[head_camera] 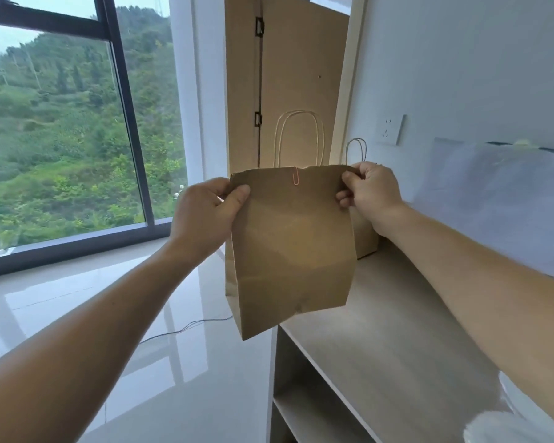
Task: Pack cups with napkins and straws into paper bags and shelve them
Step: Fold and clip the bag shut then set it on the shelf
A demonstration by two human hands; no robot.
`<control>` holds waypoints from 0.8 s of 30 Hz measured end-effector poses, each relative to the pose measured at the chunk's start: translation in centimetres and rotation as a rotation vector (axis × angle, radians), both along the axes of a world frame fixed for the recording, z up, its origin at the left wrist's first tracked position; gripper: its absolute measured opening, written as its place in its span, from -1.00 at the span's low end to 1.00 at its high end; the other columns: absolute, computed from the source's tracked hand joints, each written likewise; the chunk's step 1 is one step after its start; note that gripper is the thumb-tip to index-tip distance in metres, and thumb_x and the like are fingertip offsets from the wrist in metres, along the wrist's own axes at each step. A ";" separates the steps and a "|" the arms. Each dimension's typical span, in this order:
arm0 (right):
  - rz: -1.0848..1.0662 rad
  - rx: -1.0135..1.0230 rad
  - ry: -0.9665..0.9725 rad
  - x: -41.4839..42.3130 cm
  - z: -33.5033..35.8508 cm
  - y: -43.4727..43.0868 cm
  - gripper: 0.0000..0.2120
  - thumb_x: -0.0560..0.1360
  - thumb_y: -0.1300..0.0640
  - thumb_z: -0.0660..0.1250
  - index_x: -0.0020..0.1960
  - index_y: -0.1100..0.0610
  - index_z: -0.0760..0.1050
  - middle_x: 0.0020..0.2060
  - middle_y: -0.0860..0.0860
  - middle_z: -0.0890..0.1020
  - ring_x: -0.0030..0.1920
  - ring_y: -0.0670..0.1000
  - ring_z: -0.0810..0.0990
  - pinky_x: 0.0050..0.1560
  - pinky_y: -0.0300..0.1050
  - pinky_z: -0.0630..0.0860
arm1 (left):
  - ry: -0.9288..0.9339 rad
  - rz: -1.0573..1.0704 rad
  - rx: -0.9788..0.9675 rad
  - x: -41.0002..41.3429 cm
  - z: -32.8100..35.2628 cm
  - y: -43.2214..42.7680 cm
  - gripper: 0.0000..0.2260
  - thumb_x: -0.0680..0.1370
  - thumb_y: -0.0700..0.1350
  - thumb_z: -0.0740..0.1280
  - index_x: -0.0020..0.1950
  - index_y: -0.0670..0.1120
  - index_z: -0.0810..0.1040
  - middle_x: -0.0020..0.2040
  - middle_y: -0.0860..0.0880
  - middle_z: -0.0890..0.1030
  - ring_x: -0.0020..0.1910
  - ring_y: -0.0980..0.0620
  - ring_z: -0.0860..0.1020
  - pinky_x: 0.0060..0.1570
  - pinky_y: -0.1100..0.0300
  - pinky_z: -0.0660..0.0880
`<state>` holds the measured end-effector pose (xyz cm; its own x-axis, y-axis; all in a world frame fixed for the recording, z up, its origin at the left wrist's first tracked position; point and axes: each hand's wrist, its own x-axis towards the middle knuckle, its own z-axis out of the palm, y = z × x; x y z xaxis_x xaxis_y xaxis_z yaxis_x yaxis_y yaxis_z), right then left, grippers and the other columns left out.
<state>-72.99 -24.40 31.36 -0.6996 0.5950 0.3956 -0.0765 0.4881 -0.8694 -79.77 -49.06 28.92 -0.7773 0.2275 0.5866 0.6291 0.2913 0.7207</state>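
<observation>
A brown paper bag hangs in the air in front of me, its top folded flat and held by a pink paper clip. My left hand pinches the bag's top left corner. My right hand pinches its top right corner. The bag's bottom hovers over the left end of a pale wooden shelf top. Two more paper bags stand on that shelf behind it: one with white twine handles, and a smaller one by the wall. What is inside the held bag is hidden.
A large cardboard panel leans upright behind the bags. A wall socket and a pale sheet lie to the right. Open shelf compartments sit below the top. To the left are glossy floor tiles, a thin cable and a big window.
</observation>
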 end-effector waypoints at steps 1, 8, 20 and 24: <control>-0.017 0.004 -0.011 -1.2 0.1 0.3 -0.80 0.64 0.20 0.22 -0.14 0.06 0.50 -0.37 0.05 0.62 -0.29 0.07 0.62 0.03 0.18 0.63 | -0.005 -0.009 -0.009 -1.3 -0.1 0.4 -0.72 0.58 0.01 0.36 -0.22 -0.16 0.61 -0.40 -0.02 0.54 -0.35 0.00 0.49 -0.30 0.15 0.40; 0.004 0.041 -0.106 -8.3 0.1 3.0 -0.86 0.64 0.26 0.22 -0.04 0.14 0.53 -0.31 0.09 0.62 -0.31 0.04 0.62 -0.04 0.06 0.66 | -0.005 -0.071 -0.024 -8.4 -1.1 2.8 -0.78 0.58 0.02 0.37 -0.09 -0.08 0.72 -0.29 -0.08 0.67 -0.20 -0.11 0.62 -0.12 -0.04 0.56; -0.042 0.223 -0.237 -14.8 -0.9 7.6 -0.78 0.59 0.32 0.23 -0.11 0.07 0.56 -0.35 0.03 0.65 -0.39 -0.06 0.64 -0.15 -0.22 0.60 | -0.100 -0.013 -0.099 -12.3 -3.8 6.6 -0.80 0.58 0.03 0.35 -0.12 -0.02 0.71 -0.39 -0.12 0.65 -0.25 -0.07 0.62 -0.10 0.00 0.56; -0.071 0.265 -0.233 -15.7 -0.7 8.5 -0.81 0.59 0.31 0.22 -0.06 0.10 0.56 -0.31 0.05 0.66 -0.46 -0.17 0.62 -0.14 -0.26 0.59 | -0.071 0.019 -0.128 -12.7 -3.5 7.7 -0.78 0.59 0.03 0.34 -0.11 -0.03 0.72 -0.37 -0.11 0.63 -0.23 -0.11 0.58 -0.10 -0.01 0.55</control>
<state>-88.73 -15.86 30.69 -0.7499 0.5436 0.3769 0.1514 0.6958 -0.7021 -92.44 -41.31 25.42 -0.8209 0.2814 0.4969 0.5710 0.3952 0.7195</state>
